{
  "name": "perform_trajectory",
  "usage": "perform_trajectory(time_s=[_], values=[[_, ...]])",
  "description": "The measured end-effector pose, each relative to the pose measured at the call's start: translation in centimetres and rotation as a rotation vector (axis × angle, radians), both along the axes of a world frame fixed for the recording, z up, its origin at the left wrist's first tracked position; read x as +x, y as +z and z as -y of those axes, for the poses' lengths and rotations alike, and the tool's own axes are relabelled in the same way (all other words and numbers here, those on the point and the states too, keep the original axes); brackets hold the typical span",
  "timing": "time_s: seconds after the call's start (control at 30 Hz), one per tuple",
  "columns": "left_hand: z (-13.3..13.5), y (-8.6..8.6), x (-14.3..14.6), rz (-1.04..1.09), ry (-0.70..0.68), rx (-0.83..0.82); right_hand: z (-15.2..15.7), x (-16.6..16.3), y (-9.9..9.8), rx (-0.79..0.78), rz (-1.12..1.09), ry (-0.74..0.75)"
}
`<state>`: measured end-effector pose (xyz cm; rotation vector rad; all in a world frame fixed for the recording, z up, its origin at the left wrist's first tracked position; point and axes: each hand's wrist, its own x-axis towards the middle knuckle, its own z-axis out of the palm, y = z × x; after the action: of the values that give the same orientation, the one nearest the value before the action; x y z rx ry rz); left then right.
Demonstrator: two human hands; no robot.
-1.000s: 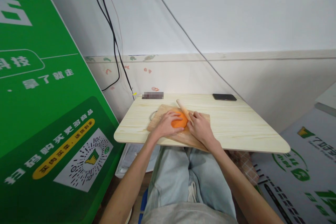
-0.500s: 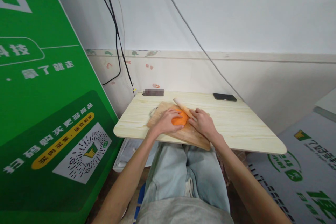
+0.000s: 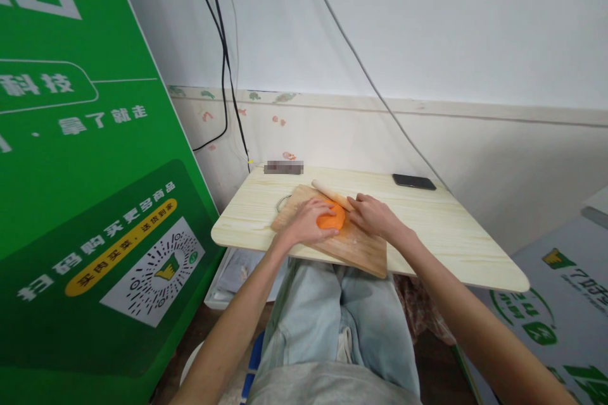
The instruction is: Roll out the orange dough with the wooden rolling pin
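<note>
An orange lump of dough [image 3: 332, 219] lies on a wooden board [image 3: 354, 248] on the light wooden table [image 3: 446, 234]. My left hand [image 3: 308, 221] curls round the lump's left side, fingers wrapped on it. A wooden rolling pin [image 3: 330, 193] lies slanted on the board just behind the lump. My right hand [image 3: 375, 215] is closed over the pin's near end, right beside the lump.
A black phone [image 3: 413, 181] lies at the table's far right, a dark flat object [image 3: 283, 168] at the far left edge. Cables [image 3: 223, 63] hang down the wall. A big green printed panel [image 3: 85, 190] leans on the left. Printed boards [image 3: 565, 291] lie at right.
Both hands and the rolling pin have turned slightly over the lump; the pin now lies flatter behind it. The camera view has shifted a little to the left.
</note>
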<state>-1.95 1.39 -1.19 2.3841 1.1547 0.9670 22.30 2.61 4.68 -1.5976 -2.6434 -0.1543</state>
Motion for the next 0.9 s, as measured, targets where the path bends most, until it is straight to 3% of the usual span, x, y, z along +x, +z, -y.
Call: perform_trajectory(time_s=[0.17, 0.47, 0.7, 0.8, 0.9], values=[[0.2, 0.1, 0.1, -0.035, 0.004, 0.013, 1.3, -0.4, -2.1, 0.076, -0.077, -0.037], [0.1, 0.1, 0.1, -0.05, 0.024, -0.017, -3.6, -0.9, -2.2, -0.009, -0.245, -0.01], [0.5, 0.7, 0.1, -0.023, -0.007, -0.02, -1.8, -1.3, -3.8, 0.083, -0.505, 0.066], [0.6, 0.9, 0.0, 0.018, -0.048, -0.011, -1.7, -0.7, -4.8, 0.095, -0.583, 0.005], [0.7, 1.0, 0.1, -0.041, 0.053, 0.022, -2.3, -0.2, -5.5, 0.112, -0.679, -0.082]])
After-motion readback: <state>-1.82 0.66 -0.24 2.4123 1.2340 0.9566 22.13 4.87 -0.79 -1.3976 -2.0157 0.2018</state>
